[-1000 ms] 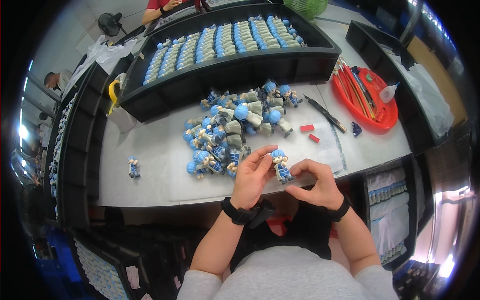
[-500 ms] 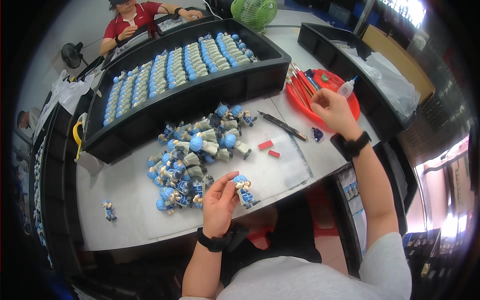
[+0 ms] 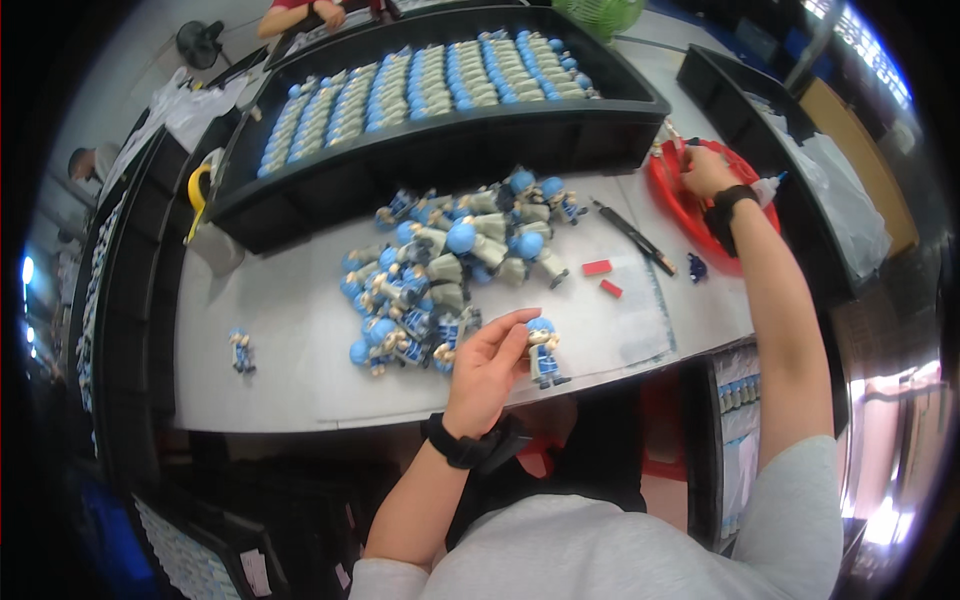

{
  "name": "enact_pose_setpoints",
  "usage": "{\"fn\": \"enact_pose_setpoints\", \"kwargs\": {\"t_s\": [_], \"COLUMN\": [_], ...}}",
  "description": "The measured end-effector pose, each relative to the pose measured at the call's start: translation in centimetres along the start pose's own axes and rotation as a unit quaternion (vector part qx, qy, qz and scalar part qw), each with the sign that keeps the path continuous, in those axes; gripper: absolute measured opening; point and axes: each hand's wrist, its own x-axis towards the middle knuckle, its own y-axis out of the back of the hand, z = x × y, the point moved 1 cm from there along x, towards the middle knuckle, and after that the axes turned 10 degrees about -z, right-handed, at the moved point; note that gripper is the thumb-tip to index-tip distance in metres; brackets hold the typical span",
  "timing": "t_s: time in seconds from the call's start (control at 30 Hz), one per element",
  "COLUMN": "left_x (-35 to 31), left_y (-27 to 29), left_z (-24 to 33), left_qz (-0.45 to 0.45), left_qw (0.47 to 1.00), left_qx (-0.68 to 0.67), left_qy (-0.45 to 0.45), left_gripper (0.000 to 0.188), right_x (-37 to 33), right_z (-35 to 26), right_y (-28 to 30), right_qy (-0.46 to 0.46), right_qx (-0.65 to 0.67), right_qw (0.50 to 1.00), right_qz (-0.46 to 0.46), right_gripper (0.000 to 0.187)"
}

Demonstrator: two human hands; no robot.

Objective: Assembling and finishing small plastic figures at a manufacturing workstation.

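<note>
My left hand (image 3: 487, 372) is closed round a small blue-haired figurine (image 3: 543, 350), pinched at its head and side near the table's front edge. The figurine stands upright, its blue and white front showing. Over the round red tray (image 3: 733, 258) at the right, my right hand (image 3: 708, 172) has its fingers drawn together and pointing down among the tools. What those fingertips grip, if anything, is hidden. A pile of similar figurines (image 3: 461, 238) lies on the table beyond my left hand. A lone figurine (image 3: 241, 352) lies at the left.
Behind the pile stands a black crate (image 3: 440, 155) with rows of figurines. A black pen-like tool (image 3: 636, 238), two red blocks (image 3: 597, 268) and a small dark blue piece (image 3: 697, 267) lie near the tray. Another black bin (image 3: 815, 190) holds plastic bags at the right.
My right hand has gone from above the tray's near side down among its tools. The whole view has shifted. My left hand keeps its hold on the figurine.
</note>
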Motion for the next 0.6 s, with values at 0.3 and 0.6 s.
{"fn": "enact_pose_setpoints", "kwargs": {"t_s": [0.3, 0.6], "left_x": [-0.2, -0.2], "left_y": [0.8, 0.7], "left_z": [-0.2, -0.5], "left_qz": [-0.001, -0.027], "left_qw": [1.0, 1.0], "left_qx": [0.003, 0.006], "left_qy": [0.002, -0.006], "left_gripper": [0.027, 0.026], "right_x": [-12.2, -23.6], "right_z": [-8.0, -14.9], "right_y": [3.7, -2.2], "right_qy": [0.178, 0.245], "right_qx": [0.349, 0.485], "right_qw": [0.9, 0.835], "right_qz": [0.194, 0.083], "right_gripper": [0.028, 0.019]}}
